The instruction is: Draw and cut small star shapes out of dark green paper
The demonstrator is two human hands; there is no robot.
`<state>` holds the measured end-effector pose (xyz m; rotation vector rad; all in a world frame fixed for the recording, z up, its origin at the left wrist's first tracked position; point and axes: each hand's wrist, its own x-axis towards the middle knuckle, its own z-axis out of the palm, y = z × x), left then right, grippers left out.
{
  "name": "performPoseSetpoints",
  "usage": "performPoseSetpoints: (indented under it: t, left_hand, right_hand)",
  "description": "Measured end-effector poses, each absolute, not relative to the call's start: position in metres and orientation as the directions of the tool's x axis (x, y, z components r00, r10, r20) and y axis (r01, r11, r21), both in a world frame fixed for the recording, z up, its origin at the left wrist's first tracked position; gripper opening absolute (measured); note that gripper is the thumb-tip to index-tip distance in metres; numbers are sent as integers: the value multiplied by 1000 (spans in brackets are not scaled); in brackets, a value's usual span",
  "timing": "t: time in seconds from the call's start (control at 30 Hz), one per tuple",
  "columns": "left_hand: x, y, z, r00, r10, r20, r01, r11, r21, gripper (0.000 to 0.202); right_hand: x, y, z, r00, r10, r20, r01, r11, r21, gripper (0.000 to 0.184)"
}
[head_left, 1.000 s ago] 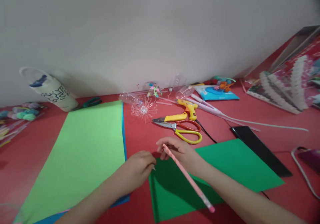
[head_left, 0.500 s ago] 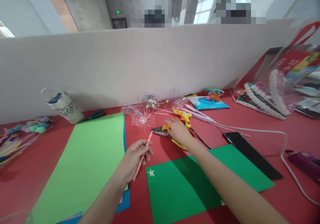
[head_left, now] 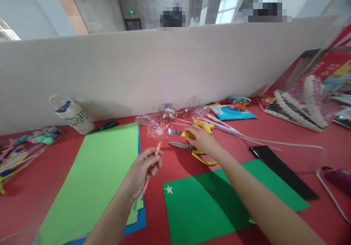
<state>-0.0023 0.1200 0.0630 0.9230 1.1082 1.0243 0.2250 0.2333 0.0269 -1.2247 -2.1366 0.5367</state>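
Centre frame, over the bench (head_left: pixel 41 175): right hand (head_left: pixel 201 141) closed round scissors (head_left: pixel 179 145), blades apart. Left hand (head_left: pixel 141 170) pinches pencil (head_left: pixel 158 150) just beside. Risk: open blade tips face the left hand; a careless swing could nick it.

Upper handle of the yellow scissors (head_left: pixel 183 146) half lost under the right hand (head_left: pixel 201 141); middle of the pink pencil (head_left: pixel 158 150) buried in the left hand (head_left: pixel 141 172). Mostly covered by the light green sheet (head_left: pixel 101 179): the blue sheet (head_left: pixel 137 221). Cut off at right edge, unidentifiable: a purple object (head_left: pixel 339 175).
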Motion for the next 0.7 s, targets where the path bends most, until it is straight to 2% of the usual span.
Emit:
performPoseSetpoints:
  t: [0.1,0.17,0.33,0.4,0.47,0.6,0.7]
  left_hand:
    - [7,116,62,167,947,-274,-189,303,934,15]
    - [23,108,59,231,924,-305,-177,348,921,18]
    - [70,82,50,346,868,-356,-135,422,896,32]
    - [74,78,49,304,891,-337,-158,396,905,35]
    - [68,78,53,239,921,-308,-187,355,916,30]
    - [38,85,70,122,964,-237,-210,259,943,19]
    - [21,85,86,30,989,-145,-182,148,972,16]
  right_hand:
    - [222,225,48,-176,908,380,462,417,-783,25]
    - [214,223,63,-64,927,370,310,371,-875,25]
    - [188,218,96,61,946,318,-7,319,-948,23]
    - [183,206,106,19,955,296,-71,297,-952,25]
    - [181,188,112,-101,960,260,-97,250,-963,27]
    - [186,149,112,-330,924,194,-70,181,-981,28]
    - [189,129,112,-457,869,188,-5,209,-978,21]
